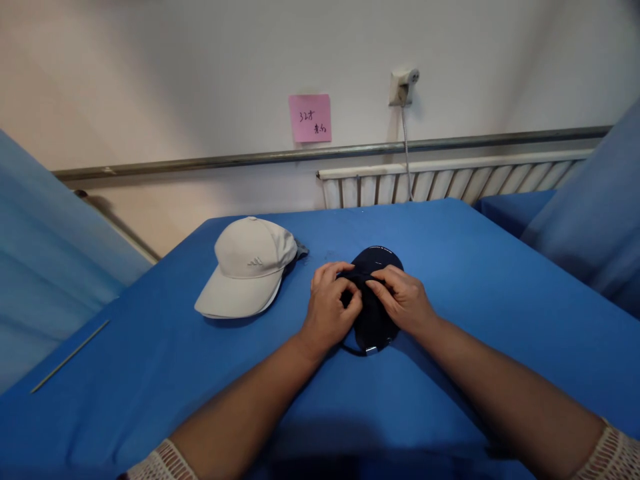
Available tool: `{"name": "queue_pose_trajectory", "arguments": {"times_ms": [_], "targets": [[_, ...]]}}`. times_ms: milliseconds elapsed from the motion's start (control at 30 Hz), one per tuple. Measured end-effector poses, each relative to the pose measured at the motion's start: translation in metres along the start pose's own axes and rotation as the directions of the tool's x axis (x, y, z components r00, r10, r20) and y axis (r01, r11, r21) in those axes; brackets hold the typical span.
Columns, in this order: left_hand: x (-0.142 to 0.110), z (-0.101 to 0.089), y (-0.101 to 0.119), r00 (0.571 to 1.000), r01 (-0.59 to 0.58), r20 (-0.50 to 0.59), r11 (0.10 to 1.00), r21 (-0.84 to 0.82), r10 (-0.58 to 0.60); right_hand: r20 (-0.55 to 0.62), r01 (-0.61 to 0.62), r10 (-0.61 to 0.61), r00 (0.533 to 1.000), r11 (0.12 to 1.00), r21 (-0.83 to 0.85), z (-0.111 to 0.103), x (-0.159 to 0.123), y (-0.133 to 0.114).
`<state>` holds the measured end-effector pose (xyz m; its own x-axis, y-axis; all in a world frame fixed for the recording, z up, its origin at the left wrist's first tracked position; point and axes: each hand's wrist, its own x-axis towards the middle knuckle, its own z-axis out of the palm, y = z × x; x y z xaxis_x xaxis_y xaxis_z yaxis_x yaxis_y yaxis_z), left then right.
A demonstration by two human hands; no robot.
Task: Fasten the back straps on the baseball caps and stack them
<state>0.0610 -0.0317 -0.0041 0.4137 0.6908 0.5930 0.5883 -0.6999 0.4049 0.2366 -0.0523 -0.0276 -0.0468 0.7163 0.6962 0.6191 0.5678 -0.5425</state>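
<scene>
A black cap (373,320) lies on the blue-covered table in front of me, its brim pointing away and its strap with a silver buckle toward me. My left hand (331,307) pinches the cap's fabric from the left, thumb and fingers closed. From the right, my right hand (406,300) pinches the fabric close to the other hand. Both hands hide part of the crown. To the left of my hands rests a light beige cap (250,257), upright, with its brim toward the front left and a small emblem on the front.
A thin stick (70,357) lies near the left edge of the blue table cover (480,280). Behind the table are a white radiator (450,183), a metal pipe (240,159) and a plugged-in socket (400,89). Blue curtains (45,253) hang at both sides.
</scene>
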Motion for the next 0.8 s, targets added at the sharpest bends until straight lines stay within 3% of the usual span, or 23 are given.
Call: {"name": "queue_pose_trajectory", "arguments": {"times_ms": [167, 567, 667, 800], "targets": [[0.0, -0.001, 0.001, 0.999, 0.0, -0.055, 1.0, 0.027, 0.001, -0.016, -0.036, 0.037, 0.999, 0.997, 0.061, 0.002, 0.001, -0.001], [0.005, 0.005, -0.013, 0.993, 0.099, 0.085, 0.96, -0.261, -0.08, 0.099, -0.092, 0.071, 0.993, 0.967, 0.236, 0.0, 0.003, -0.004], [0.006, 0.0, -0.011, 0.991, 0.093, 0.115, 0.954, -0.286, -0.062, 0.1, -0.078, 0.058, 0.993, 0.974, 0.212, -0.001, 0.003, -0.003], [0.009, -0.018, -0.001, 0.992, 0.078, 0.113, 0.968, -0.239, -0.053, 0.034, -0.033, 0.031, 0.999, 0.998, 0.046, -0.004, 0.004, 0.003]]}}
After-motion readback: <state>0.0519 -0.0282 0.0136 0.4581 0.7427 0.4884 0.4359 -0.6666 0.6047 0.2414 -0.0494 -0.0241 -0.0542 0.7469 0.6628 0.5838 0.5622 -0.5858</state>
